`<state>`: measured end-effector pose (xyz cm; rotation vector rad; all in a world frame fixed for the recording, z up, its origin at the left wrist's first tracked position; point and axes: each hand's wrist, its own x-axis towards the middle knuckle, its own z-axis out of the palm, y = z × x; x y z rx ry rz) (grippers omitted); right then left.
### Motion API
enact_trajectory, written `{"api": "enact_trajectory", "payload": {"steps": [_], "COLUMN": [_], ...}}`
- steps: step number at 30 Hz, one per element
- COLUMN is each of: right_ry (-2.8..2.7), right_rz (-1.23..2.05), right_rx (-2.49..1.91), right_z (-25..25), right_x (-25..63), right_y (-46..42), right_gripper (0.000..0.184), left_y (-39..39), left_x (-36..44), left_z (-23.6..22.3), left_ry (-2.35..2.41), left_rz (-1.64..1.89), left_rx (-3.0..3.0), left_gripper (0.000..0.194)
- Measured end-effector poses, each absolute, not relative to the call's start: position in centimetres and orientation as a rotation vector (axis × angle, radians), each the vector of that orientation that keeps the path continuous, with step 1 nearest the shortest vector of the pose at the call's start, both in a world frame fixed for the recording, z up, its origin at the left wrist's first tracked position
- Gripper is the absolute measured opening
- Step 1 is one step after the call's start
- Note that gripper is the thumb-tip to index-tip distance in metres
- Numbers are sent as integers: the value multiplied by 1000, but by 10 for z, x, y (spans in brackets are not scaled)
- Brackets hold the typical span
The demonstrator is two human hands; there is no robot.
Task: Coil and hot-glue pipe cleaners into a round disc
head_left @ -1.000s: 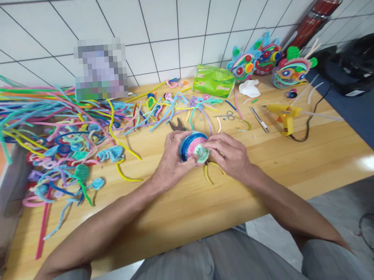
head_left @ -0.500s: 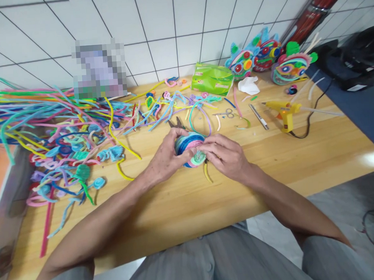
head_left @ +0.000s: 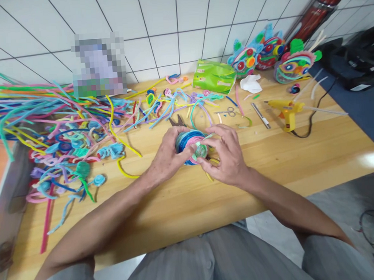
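A round piece wound with pipe cleaners (head_left: 190, 140), in blue, pink and pale green bands, is held just above the table. My left hand (head_left: 168, 154) is closed around its left side, thumb pressed on the front. At its right side my right hand (head_left: 223, 154) has its fingers curled on a pale green pipe cleaner (head_left: 207, 136) that runs from the front centre; the fingertips partly hide it. A clear, shiny round spot (head_left: 201, 150) shows in the middle of the wound bands. Beneath the right hand lies a yellow strand (head_left: 210, 176). Pliers (head_left: 176, 121) lie just behind the piece.
Pipe cleaners (head_left: 59, 106) are heaped on the left. Scissors (head_left: 228, 112), a craft knife (head_left: 261, 115) and a yellow glue gun (head_left: 286, 111) lie on the right. Behind stand a green tissue pack (head_left: 214, 77) and decorated figures (head_left: 247, 62). The table's front edge (head_left: 181, 242) is near my body.
My right hand's fingers have lifted and spread somewhat around the front, uncovering more of the clear centre and the pale green strand. My left hand keeps its hold. The view has shifted slightly.
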<state>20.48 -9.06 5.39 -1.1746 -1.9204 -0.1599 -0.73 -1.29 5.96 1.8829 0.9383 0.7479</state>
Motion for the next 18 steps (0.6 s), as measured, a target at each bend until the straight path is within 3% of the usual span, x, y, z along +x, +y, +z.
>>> {"api": "enact_trajectory", "payload": {"steps": [18], "right_ry": [-1908], "right_rz": [-183], "right_rx": [-1213], "right_z": [48], "right_x": [199], "right_y": [-89], "right_gripper": [42], "left_y": [-15], "left_x": [-7], "left_z": [59], "left_ry": [929], "left_rz": [756], "left_rx": [1808], "left_gripper": [41]}}
